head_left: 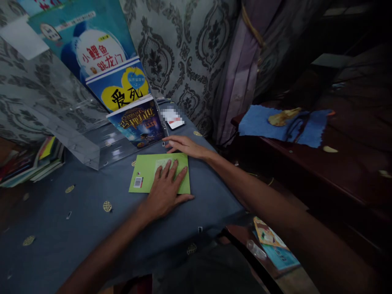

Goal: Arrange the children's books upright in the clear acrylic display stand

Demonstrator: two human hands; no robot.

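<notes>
A green book (pixel 143 165) with a barcode lies flat on the blue patterned tablecloth. My left hand (pixel 163 190) rests on its cover, fingers spread and palm down. Just beyond the book's far right edge, my right hand (pixel 186 146) reaches across with fingers stretched out, holding nothing I can see. Its fingertips are close to the lower corner of a dark blue book (pixel 139 124), which leans in a clear acrylic rack (pixel 114 153). Behind that one stand a blue-and-yellow book (pixel 105 92) and a larger teal book (pixel 69 38).
A phone-like device (pixel 176 122), partly blurred out, lies behind my right hand. Several stacked books (pixel 45 161) are at the table's left. To the right stands a dark red table (pixel 337 171) with a blue cloth (pixel 254 122). More books (pixel 277 249) and a clear bottle (pixel 256 250) sit lower down.
</notes>
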